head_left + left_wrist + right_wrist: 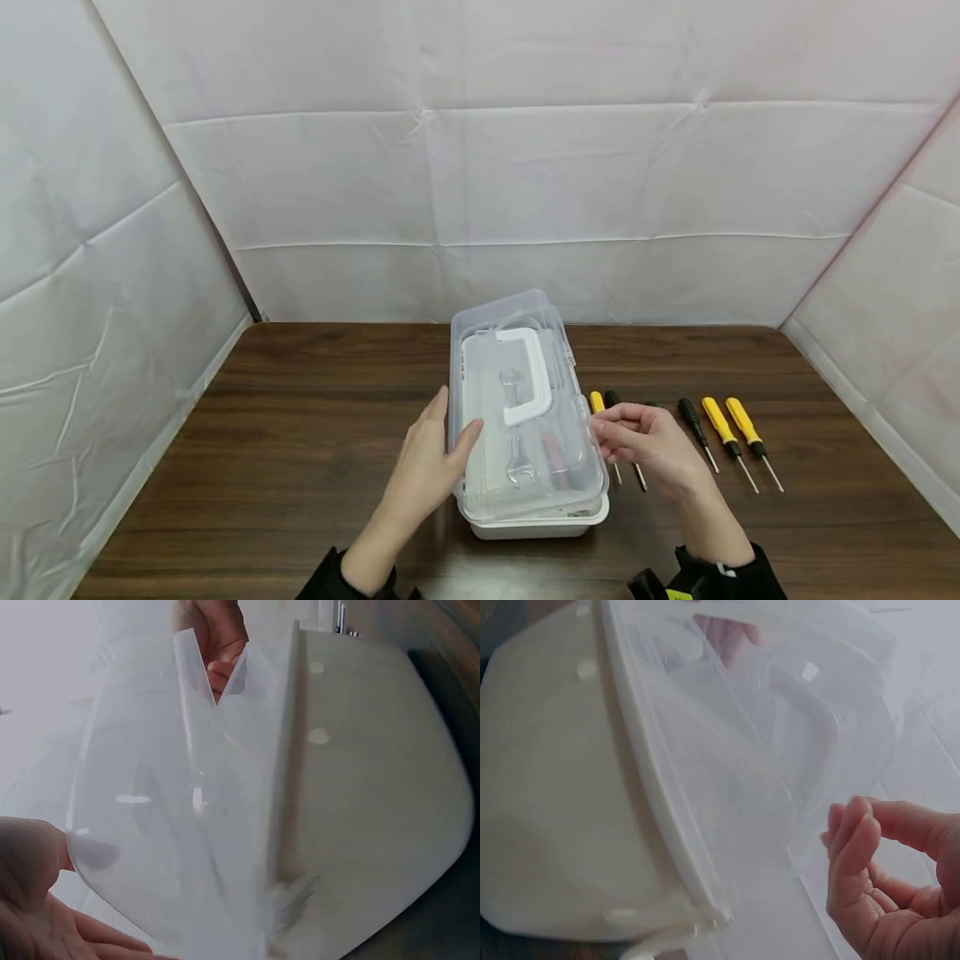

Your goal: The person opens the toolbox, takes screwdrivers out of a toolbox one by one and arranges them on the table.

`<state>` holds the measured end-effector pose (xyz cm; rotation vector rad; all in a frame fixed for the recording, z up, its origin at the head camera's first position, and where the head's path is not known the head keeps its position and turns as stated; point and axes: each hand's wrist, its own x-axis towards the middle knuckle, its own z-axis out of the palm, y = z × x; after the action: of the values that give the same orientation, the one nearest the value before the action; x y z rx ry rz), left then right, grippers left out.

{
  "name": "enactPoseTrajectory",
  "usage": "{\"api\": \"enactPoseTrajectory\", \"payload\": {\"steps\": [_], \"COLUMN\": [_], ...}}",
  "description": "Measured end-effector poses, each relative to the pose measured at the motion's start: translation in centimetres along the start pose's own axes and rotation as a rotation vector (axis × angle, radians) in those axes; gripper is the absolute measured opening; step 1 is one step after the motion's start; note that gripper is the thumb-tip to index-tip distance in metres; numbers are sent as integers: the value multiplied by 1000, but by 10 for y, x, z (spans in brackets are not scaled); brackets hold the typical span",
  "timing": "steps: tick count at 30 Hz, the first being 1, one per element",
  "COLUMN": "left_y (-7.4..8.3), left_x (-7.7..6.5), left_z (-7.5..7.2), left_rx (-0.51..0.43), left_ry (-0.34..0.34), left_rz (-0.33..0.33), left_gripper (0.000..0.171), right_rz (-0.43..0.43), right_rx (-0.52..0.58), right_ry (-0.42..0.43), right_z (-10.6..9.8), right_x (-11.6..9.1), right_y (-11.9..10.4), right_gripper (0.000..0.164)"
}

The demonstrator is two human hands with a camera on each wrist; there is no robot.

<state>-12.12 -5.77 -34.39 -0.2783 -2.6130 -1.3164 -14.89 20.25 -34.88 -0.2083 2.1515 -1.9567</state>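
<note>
A white toolbox [534, 530] with a clear lid [480, 450] and white carry handle [536, 367] stands lengthwise on the table. The lid sits askew, with a wedge gap on its right side in the left wrist view. Wrenches [520, 467] and a red item [555, 458] show blurred through the plastic. My left hand [427, 467] lies along the lid's left side, fingers straight, thumb over the edge. Beside the lid's right edge is my right hand [648, 442], fingers loosely bent and thumb near the fingertips. Nothing shows between them in the right wrist view.
Right of the box lies a row of screwdrivers: yellow ones [744, 421] and black ones [688, 410], some partly behind my right hand. The brown wooden table [300, 467] is bounded by white sheet walls [562, 175] at the back and sides.
</note>
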Motion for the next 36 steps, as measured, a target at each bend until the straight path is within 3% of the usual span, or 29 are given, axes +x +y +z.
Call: {"api": "enactPoseTrajectory", "payload": {"steps": [5,14,19,29,36], "left_y": [-8,-11,-11,-10,-11], "left_x": [2,-1,-1,-5,-5], "left_z": [3,13,20,27,28], "left_rx": [-175,-295,-229,-90,-73], "left_ry": [-51,-12,35,96,116], "left_rz": [18,-7,23,66,75], "left_gripper": [59,52,50,47,47], "right_rz": [9,-4,50,10,19], "right_rx": [-152,-460,-632,-903,-864], "right_ry": [-21,-5,70,127,85], "right_z": [-7,-4,3,16,11], "right_x": [0,0,-1,-4,-4], "right_y": [2,6,9,6,6], "right_gripper": [30,19,14,14,14]}}
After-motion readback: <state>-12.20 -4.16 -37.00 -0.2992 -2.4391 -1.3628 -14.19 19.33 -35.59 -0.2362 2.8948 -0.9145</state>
